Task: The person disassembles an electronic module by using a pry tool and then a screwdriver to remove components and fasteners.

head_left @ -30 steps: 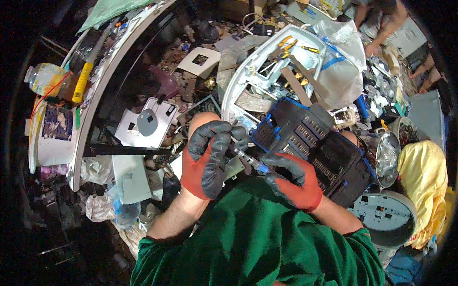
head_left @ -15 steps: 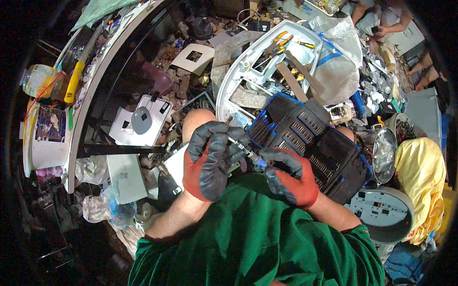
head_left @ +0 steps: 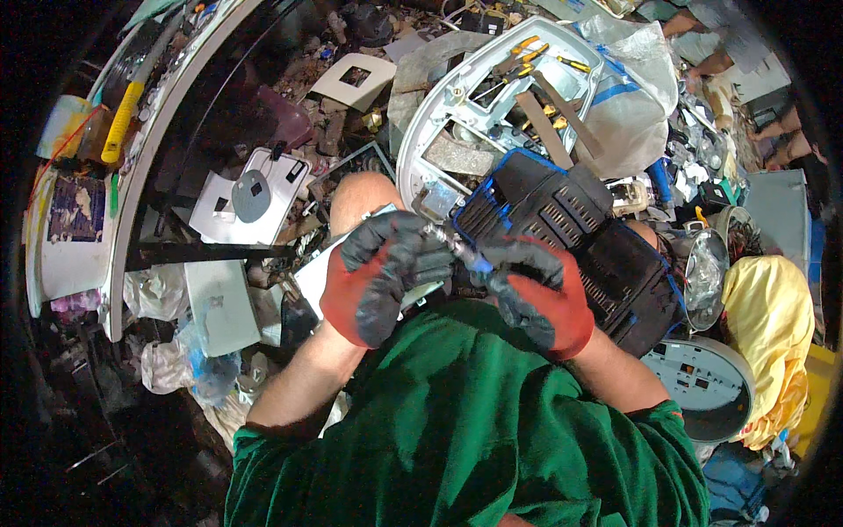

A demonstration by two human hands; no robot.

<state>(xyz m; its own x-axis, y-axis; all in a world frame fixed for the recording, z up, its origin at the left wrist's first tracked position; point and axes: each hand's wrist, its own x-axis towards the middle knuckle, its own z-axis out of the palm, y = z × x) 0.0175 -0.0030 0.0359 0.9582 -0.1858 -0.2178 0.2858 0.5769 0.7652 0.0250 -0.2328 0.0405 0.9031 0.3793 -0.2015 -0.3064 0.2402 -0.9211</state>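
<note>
Both my hands wear red gloves with black palms and fingers. Between them is a slim screwdriver with a silver shaft and a blue end, smeared by motion. My right hand closes around the blue end. The fingers of my left hand are curled at the silver end, whose tip they hide. Beneath my left hand, a flat white panel lies over my lap. Just beyond my right hand rests an open black bit case with blue edging and rows of small bits.
A white plastic housing holds yellow-and-black pliers and wooden strips. At left stand a white panel with a grey disc and a long curved frame. A round grey cover and yellow cloth lie right. Another person's arm shows far right.
My left hand has moved slightly left and down, and more of the white panel shows under it. The screwdriver now points less steeply into view and is blurred. The whole view has shifted a little.
</note>
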